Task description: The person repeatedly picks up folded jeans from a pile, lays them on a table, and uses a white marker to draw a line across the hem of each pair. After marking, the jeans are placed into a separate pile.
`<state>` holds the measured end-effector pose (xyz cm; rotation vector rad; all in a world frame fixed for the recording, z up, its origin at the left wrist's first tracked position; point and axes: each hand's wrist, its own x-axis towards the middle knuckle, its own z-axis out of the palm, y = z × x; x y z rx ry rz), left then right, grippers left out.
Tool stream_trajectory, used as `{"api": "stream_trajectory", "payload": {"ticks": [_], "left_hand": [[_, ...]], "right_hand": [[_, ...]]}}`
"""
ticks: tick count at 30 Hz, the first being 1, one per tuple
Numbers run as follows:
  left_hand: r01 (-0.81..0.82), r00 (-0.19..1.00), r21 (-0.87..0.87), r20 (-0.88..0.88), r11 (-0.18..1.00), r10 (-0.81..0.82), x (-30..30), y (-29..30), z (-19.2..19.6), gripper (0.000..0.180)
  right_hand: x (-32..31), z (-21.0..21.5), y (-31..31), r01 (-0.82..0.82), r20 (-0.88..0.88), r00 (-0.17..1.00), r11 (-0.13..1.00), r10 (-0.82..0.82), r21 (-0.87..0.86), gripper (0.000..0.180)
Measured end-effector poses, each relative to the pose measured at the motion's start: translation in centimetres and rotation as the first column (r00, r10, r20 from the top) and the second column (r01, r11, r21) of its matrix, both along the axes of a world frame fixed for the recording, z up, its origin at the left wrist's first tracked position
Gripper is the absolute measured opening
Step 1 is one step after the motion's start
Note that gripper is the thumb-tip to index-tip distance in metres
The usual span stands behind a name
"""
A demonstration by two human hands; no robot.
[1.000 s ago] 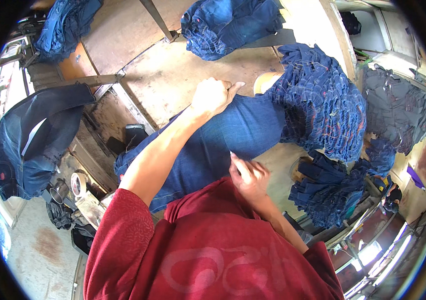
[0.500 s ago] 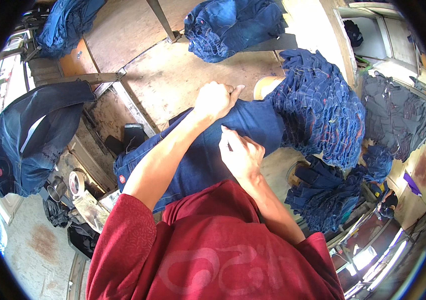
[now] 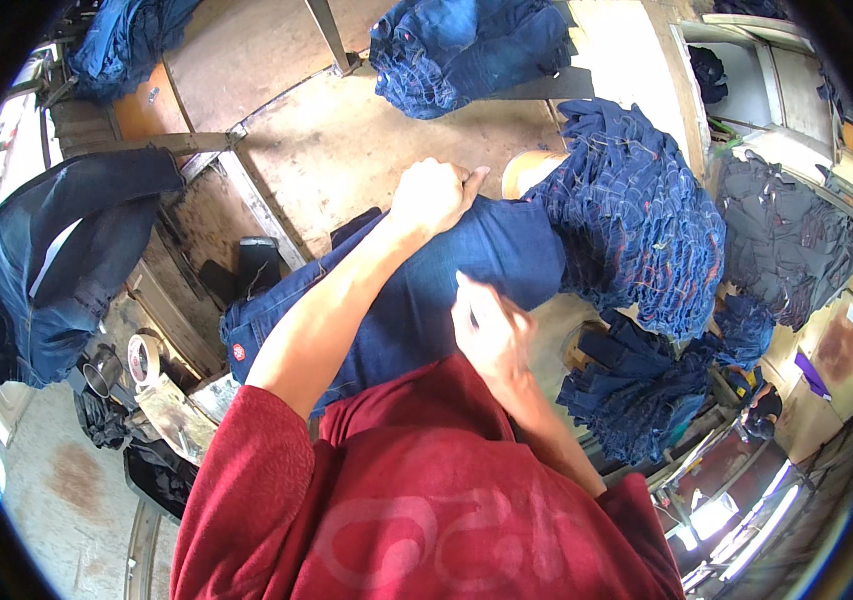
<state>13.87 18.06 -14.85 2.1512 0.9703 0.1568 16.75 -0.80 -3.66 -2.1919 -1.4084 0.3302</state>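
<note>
A pair of dark blue jeans [image 3: 386, 310] lies across in front of me, with a round red tag at its left end. My left hand [image 3: 436, 198] is closed at the far edge of the jeans, fingers curled over the fabric and thumb pointing right. Above the near right part of the jeans is my right hand [image 3: 491, 325], its fingers drawn together and slightly blurred. Whatever it holds, if anything, is hidden. Right of the jeans hangs a thick stack of denim pieces [image 3: 636, 215] with frayed edges and loose threads.
More jeans [image 3: 466, 50] are heaped beyond the wooden surface [image 3: 346, 130]. Draped at left is another dark pair [image 3: 61, 265], near a tape roll [image 3: 144, 358] and a metal cup [image 3: 101, 370]. Black garments [image 3: 786, 235] and a lower denim bundle [image 3: 631, 390] are at right.
My right hand has moved slightly right and nearer to me, away from the left hand. The left hand stays at the edge of the jeans. The view has shifted a little.
</note>
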Motion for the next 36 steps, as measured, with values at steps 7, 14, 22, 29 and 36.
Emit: {"api": "stream_trajectory", "payload": {"ticks": [7, 14, 22, 29, 36], "left_hand": [[-0.012, 1.0, -0.002, 0.012, 1.0, 0.012, 0.1, 0.0, 0.1, 0.052], [-0.004, 1.0, 0.041, -0.024, 0.999, 0.005, 0.0, -0.1, -0.1, 0.051], [-0.013, 1.0, -0.008, -0.009, 1.0, 0.013, 0.1, -0.1, -0.4, 0.052], [0.008, 1.0, -0.018, -0.011, 1.0, -0.008, 0.1, -0.1, -0.5, 0.052], [-0.021, 0.998, 0.082, 0.053, 0.996, 0.017, 0.0, -0.4, -0.8, 0.056]], "right_hand": [[0.4, -1.9, 2.5, -0.055, 0.132, 0.989, 0.993, 0.069, -0.106, 0.015], [-0.2, 1.8, 0.3, -0.039, 0.111, 0.992, 0.985, 0.058, -0.165, 0.007], [0.6, -1.5, 1.9, -0.036, 0.071, 0.997, 0.998, 0.039, -0.044, 0.015], [0.7, 0.4, 1.6, -0.067, 0.086, 0.993, 0.98, 0.085, -0.188, 0.021], [0.7, -0.3, 1.4, -0.002, -0.053, 0.999, 0.999, 0.0, -0.037, 0.008]]}}
